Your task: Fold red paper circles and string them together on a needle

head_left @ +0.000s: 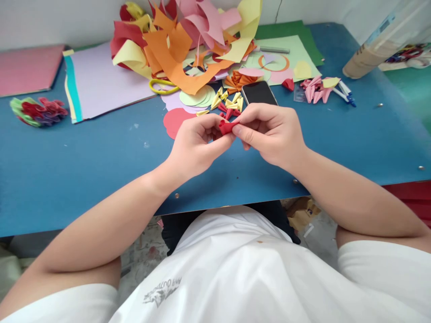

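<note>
Between my two hands is a small folded piece of red paper (227,128), held above the blue table near its front edge. My left hand (202,139) pinches its left side between thumb and fingers. From the right, my right hand (271,134) grips the other end with thumb and forefinger. Just behind the fingers lie several rolled red paper cones (230,113) and yellow paper cones (235,102). Red paper discs (177,122) lie beside my left hand, and pale green discs (198,97) lie behind them. A black phone (259,93) rests behind my right hand.
Cut paper scraps (188,49) pile up at the back, with yellow-handled scissors (161,86) partly under them. Lilac sheets (107,80) and a ruffled paper bundle (38,111) lie left. Pink cones (316,89), pens (344,94) and a tall cup (363,60) stand or lie right.
</note>
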